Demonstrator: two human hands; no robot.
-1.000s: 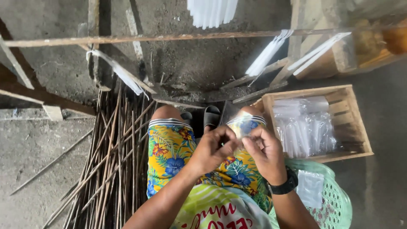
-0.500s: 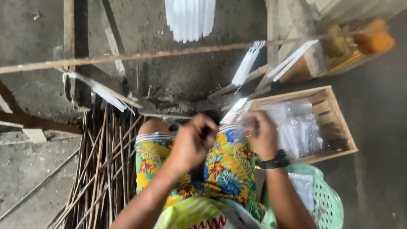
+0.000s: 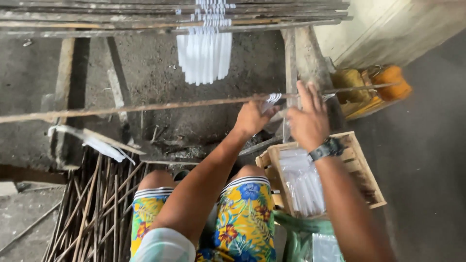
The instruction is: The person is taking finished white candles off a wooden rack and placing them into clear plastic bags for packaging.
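My left hand (image 3: pixel 251 118) is raised to a thin horizontal stick (image 3: pixel 145 106) and pinches the top of a small clear plastic packet (image 3: pixel 272 100) hanging there. Close beside it, my right hand (image 3: pixel 307 118), with a black wristwatch, has its fingers spread at the same stick and touches the packet's right side. A bunch of white packets (image 3: pixel 204 54) hangs from higher sticks (image 3: pixel 121 23) straight ahead. Below my arms are my knees in yellow floral shorts (image 3: pixel 242 218).
A wooden crate (image 3: pixel 361 167) holding clear plastic bags sits on the floor at my right. A green plastic basket (image 3: pixel 301 237) is by my right hip. A pile of long thin sticks (image 3: pixel 92 213) lies at my left. Orange bundles (image 3: pixel 383 82) sit at the far right.
Both hands rose from my lap to the horizontal stick, carrying the clear packet up. The view tilted upward, showing more hanging white packets.
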